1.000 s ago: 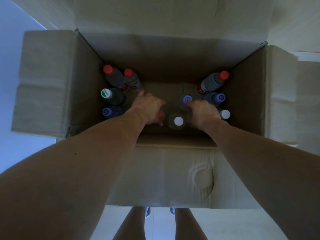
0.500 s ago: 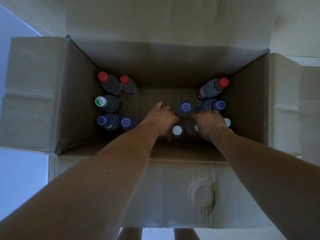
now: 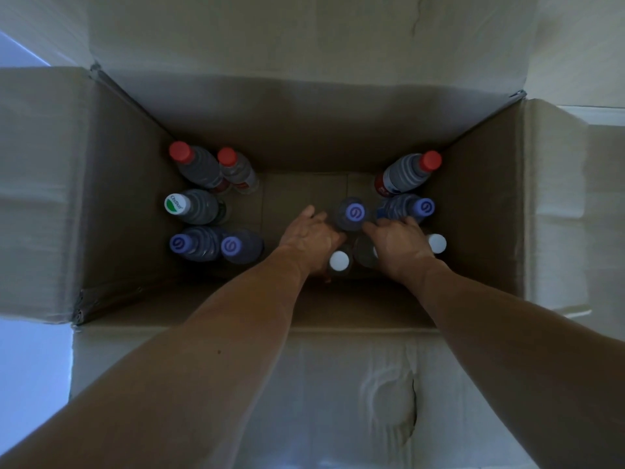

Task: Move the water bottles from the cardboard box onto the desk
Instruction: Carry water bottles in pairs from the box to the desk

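An open cardboard box (image 3: pixel 487 211) holds several upright water bottles. Both my arms reach down into it. My left hand (image 3: pixel 309 240) curls down around a bottle that it almost hides, right beside a white-capped bottle (image 3: pixel 339 262). My right hand (image 3: pixel 397 245) curls over the top of a clear bottle (image 3: pixel 363 255) whose cap is covered. A purple-capped bottle (image 3: pixel 353 213) stands between my fingertips. Another purple-capped bottle (image 3: pixel 411 208) and a white cap (image 3: pixel 437 243) lie just right of my right hand.
Red-capped bottles (image 3: pixel 194 164), a green-and-white-capped one (image 3: pixel 192 206) and two purple-capped ones (image 3: pixel 216 245) line the left wall. One red-capped bottle (image 3: pixel 409 174) leans in the far right corner. Bare cardboard floor (image 3: pixel 304 191) shows at the middle back. Flaps fold outward.
My head has come closer over the box. My left hand slid right, up against the white-capped bottle, and the red cap seen by its thumb is now hidden. My right hand stays put.
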Tool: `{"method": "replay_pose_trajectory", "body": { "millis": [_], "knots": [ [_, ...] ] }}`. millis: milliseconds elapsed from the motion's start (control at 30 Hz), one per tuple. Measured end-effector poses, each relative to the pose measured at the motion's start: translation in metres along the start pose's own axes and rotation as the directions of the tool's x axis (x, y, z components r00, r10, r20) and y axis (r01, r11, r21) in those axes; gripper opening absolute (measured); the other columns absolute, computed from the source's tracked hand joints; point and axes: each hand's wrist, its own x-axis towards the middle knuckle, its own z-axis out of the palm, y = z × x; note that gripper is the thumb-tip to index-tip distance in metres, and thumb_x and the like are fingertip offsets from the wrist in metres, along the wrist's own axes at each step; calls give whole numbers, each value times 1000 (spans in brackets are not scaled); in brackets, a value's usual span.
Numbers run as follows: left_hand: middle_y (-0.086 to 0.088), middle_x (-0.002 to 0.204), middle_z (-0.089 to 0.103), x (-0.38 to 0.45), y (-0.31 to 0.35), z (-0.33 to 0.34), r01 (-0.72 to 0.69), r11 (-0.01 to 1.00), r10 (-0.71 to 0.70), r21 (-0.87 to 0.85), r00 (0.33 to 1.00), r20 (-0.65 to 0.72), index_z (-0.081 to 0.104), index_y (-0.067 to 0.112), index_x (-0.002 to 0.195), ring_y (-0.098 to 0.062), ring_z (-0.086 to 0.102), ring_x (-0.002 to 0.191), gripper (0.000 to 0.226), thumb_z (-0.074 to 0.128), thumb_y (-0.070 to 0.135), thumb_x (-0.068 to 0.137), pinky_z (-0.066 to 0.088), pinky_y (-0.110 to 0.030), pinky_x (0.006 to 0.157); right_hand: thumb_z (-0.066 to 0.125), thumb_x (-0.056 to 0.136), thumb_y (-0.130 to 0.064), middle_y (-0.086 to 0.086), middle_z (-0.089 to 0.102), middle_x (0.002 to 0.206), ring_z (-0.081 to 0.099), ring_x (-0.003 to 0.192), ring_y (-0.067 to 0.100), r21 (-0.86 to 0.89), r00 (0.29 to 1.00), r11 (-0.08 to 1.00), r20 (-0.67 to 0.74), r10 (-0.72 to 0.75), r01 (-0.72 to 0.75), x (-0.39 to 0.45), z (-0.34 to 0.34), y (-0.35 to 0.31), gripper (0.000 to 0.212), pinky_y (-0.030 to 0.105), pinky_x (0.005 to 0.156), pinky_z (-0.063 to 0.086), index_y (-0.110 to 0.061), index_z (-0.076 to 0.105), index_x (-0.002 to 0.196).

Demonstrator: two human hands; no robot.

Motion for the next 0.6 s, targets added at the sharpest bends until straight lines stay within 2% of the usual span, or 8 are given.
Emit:
{"method": "replay_pose_trajectory", "body": {
  "millis": [433,600],
  "knots": [
    [-1,133,61,-4,-3,4,52,988,-68,-145,992,-108,57,28,128,-27,34,138,50,69,49,85,12,-48,118,65,90,-18,11,52,136,48,126,33,68,999,997,-11,36,-35,-1,2,-7,51,44,109,32,-16,45,137],
    [1,121,65,-20,-11,-18,66,965,-102,-254,986,-131,62,28,116,-26,44,126,46,71,55,80,27,-46,109,65,89,-17,11,50,137,44,129,35,119,995,988,-18,103,-100,-19,-13,-10,54,50,109,32,-16,43,138]
  ]
}}
